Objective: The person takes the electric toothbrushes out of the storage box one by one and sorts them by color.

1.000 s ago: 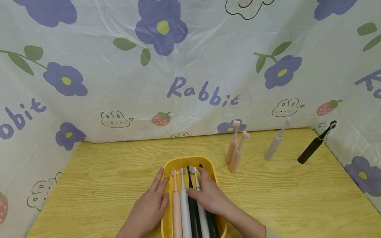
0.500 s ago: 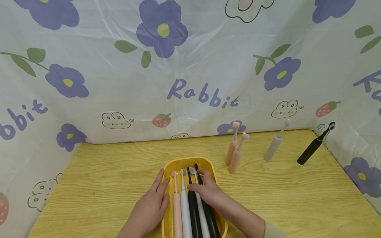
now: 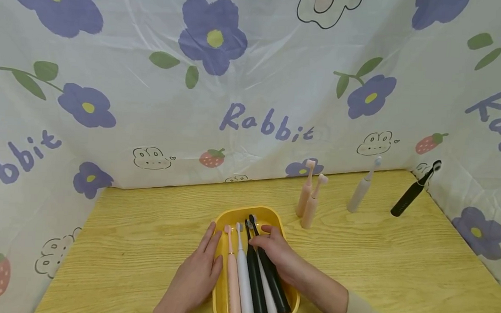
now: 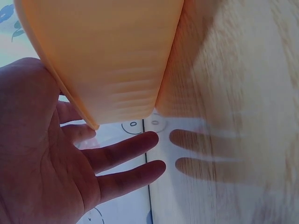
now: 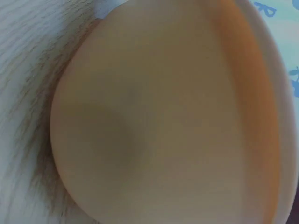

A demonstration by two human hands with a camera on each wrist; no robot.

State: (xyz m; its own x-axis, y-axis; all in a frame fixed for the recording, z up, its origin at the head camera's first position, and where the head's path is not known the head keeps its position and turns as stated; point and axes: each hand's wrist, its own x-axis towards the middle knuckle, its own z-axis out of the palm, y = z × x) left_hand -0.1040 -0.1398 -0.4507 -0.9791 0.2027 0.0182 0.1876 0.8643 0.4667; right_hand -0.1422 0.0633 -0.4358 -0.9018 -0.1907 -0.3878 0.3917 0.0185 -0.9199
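A yellow tray (image 3: 247, 209) lies at the table's near edge. In it lie several electric toothbrushes side by side: pink (image 3: 232, 288), white (image 3: 243, 288), black, white and black. My right hand (image 3: 272, 248) reaches into the tray, fingers curled round the rightmost black toothbrush (image 3: 278, 292), whose head slants left over the others. My left hand (image 3: 204, 260) rests flat against the tray's left wall with straight fingers. The left wrist view shows that open hand (image 4: 117, 158) beside the tray wall (image 4: 107, 56). Only the tray's wall (image 5: 163, 121) fills the right wrist view.
Two pink toothbrushes (image 3: 308, 199) stand upright behind the tray to the right. Further right stand a pale grey one (image 3: 360, 193) and a black one (image 3: 409, 197). A flowered cloth (image 3: 253, 104) walls the wooden table (image 3: 145, 226) on three sides.
The right hand has closed on the rightmost black toothbrush, and the brush's head has swung left across the neighbouring white one. The left hand has stayed against the tray.
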